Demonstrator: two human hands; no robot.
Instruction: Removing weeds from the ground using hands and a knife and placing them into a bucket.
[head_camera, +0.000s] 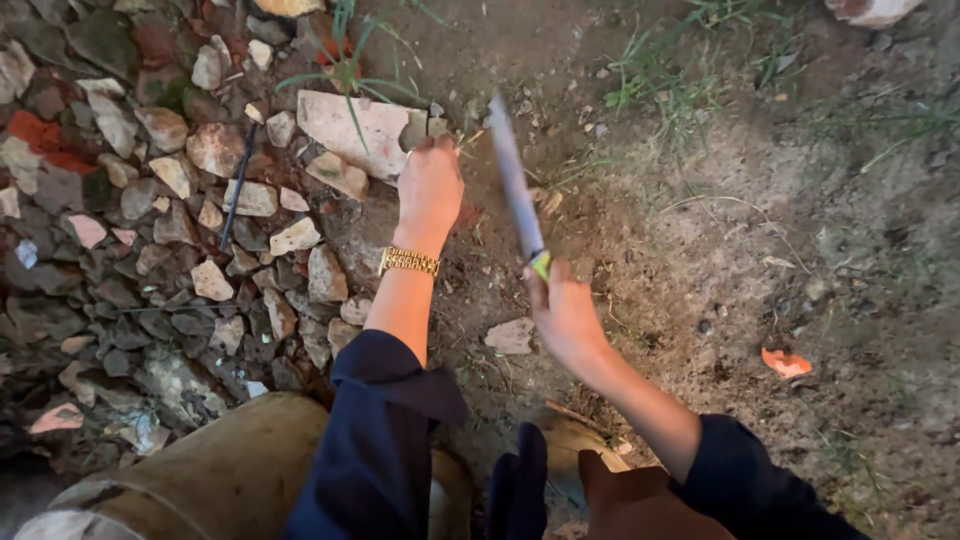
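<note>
A blurred knife (518, 190) is clamped in the right hand (562, 312). The left hand (430, 190), fingers curled together, is pressed against a flat stone slab (352, 128) on the soil (720, 260).

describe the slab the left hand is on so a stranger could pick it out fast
Start at the rubble heap covering the left of the frame and go to its upper right edge, where it meets bare dirt. The left hand rests against the pale flat slab there. It is far larger and smoother than the small broken stones around it.

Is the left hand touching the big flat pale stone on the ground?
Touching. In the head view the left hand reaches down and its fingertips rest on the lower right edge of the flat pale stone; no gap shows.
</note>
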